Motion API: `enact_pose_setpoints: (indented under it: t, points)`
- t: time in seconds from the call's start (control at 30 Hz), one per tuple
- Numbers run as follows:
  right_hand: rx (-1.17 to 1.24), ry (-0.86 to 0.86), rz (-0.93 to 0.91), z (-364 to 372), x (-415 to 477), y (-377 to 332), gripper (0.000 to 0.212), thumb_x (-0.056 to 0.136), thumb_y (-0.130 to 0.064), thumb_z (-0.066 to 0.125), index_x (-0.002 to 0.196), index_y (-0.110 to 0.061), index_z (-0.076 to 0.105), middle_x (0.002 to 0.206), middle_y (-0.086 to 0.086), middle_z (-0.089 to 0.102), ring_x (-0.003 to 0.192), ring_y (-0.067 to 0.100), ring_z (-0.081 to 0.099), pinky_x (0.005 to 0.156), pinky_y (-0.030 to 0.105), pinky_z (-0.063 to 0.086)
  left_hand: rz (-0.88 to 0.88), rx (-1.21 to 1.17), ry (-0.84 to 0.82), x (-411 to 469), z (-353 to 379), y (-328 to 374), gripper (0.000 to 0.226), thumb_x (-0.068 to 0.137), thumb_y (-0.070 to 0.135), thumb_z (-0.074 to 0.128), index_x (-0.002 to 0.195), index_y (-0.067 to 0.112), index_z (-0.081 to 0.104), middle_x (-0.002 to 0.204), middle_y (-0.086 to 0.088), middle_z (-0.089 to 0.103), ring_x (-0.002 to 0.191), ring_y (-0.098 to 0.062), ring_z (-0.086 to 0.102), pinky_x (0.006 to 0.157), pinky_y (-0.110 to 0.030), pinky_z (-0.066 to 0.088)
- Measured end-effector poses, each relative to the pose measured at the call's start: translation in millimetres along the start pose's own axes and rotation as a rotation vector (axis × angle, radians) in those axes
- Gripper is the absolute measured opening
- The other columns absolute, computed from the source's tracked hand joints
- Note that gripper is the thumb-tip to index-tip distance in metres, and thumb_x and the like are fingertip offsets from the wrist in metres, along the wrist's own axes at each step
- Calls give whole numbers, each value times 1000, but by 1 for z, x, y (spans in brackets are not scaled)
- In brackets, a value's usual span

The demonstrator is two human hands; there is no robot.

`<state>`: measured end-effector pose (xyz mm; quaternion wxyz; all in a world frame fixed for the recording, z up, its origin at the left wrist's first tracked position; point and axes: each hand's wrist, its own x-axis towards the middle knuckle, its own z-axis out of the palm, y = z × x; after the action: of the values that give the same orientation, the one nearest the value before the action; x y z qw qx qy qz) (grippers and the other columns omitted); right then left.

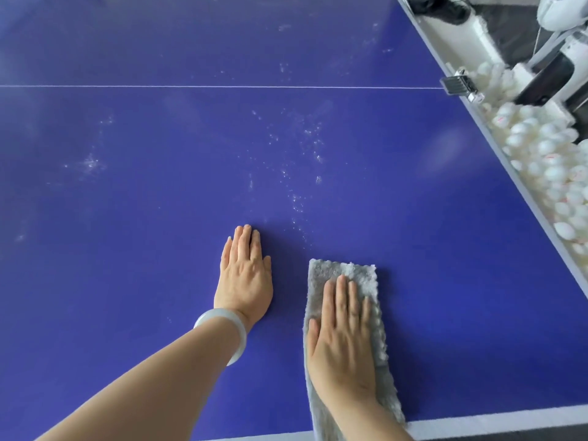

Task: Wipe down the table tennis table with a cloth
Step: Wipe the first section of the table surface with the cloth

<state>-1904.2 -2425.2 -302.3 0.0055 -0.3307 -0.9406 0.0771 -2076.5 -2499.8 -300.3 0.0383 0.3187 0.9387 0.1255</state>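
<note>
**A:** Cloth, where?

**B:** I see the gray cloth (362,275) flat on the blue surface (127,218), under my right hand (343,338). The palm is down with straight fingers pressing on it, nothing curled round it. The cloth sticks out past the fingertips and runs back under the wrist to the near edge stripe (509,420).

**A:** Left hand?

**B:** My left hand (245,275) lies flat on bare surface just beside the cloth, not touching it. Fingers are straight and hold nothing. There's a pale bracelet (222,332) on the wrist.

**A:** Edges, room?

**B:** The right edge runs diagonally, well apart from the cloth, with white balls (541,154) beyond it. Ahead and to the left is open blue. White specks (296,173) lie ahead of both hands, and a thin white line (191,86) farther out.
</note>
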Motion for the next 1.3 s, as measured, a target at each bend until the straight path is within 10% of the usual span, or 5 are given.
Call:
enact_pose_setpoints:
  t: [0.57,0.77,0.97,1.2,1.3]
  points:
    - [-54,-126,-469,-4,105,20,55,104,-37,15,158,-30,20,166,-4,16,153,31,9,120,60,15,0,12,49,2,0,0,52,96,20,42,142,-4,45,152,-19,39,143,-32,34,119,-38,11]
    - [-45,-132,-194,-10,188,0,57,105,-37,16,159,-32,-3,166,-6,-8,153,28,-11,122,55,-4,-14,24,61,0,1,-1,54,98,25,33,144,-2,43,154,-16,37,145,-29,32,120,-38,12]
    - [6,-138,-687,-1,94,16,55,105,-37,23,158,-22,21,166,-3,13,154,23,8,121,51,14,-18,1,54,1,2,-1,51,101,20,40,148,1,37,157,-14,30,149,-26,22,122,-38,9]
    - [-37,-75,-79,-13,220,8,58,105,-33,13,160,-20,1,167,0,-3,154,24,-5,124,47,-3,-42,25,36,1,-1,0,57,99,28,26,146,1,41,155,-12,35,147,-26,27,119,-38,12]
    - [49,-56,-371,-1,181,-16,58,103,-31,18,158,-14,21,165,2,15,154,24,10,124,48,9,-32,21,41,0,-4,2,56,98,27,26,143,-1,45,152,-14,40,145,-28,33,117,-39,16]
